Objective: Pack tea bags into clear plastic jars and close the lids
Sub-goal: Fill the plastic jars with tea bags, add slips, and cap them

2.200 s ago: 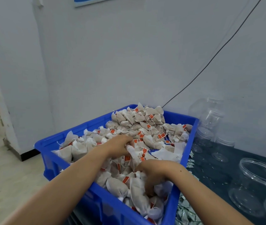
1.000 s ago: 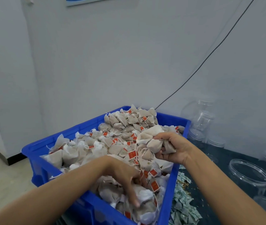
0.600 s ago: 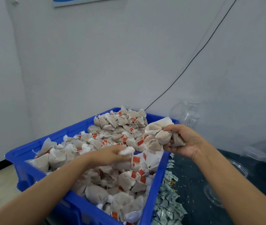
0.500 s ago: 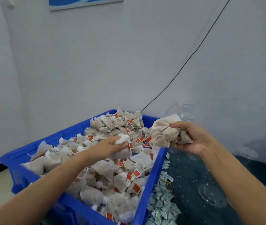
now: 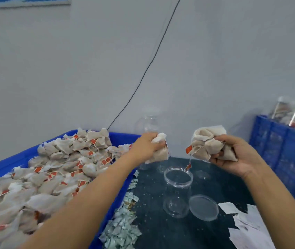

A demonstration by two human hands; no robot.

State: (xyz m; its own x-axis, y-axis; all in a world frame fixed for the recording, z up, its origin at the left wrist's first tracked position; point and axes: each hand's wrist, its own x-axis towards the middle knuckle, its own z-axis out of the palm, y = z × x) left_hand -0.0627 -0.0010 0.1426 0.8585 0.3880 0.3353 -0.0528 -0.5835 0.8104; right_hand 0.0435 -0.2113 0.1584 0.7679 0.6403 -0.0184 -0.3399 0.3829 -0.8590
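I judge the tea bags to be light, soft and compressible: cloth-like pouches that bunch under pressure, each trailing a thin string with an orange tag that can snag or dangle. I take hold of them by the pouch bodies, in a loose cluster, never by the strings. The left hand [image 5: 147,147] grips a small bunch of tea bags [image 5: 158,151] with curled fingers; the right hand [image 5: 236,155] clamps a larger bunch [image 5: 206,146], one tag hanging just above the open clear jar [image 5: 177,187]. The hands are apart, both raised over the dark worktop [image 5: 161,230], the jar between and below them. The jar stands upright and appears empty; its lid [image 5: 203,207] lies flat just beside its base. I judge the jar to be thin, light and easy to tip, so I load it from directly above. Compared with half a second ago, both hands have left the blue crate [image 5: 121,186] of loose tea bags [image 5: 56,169] and carried their loads rightward over the jar.
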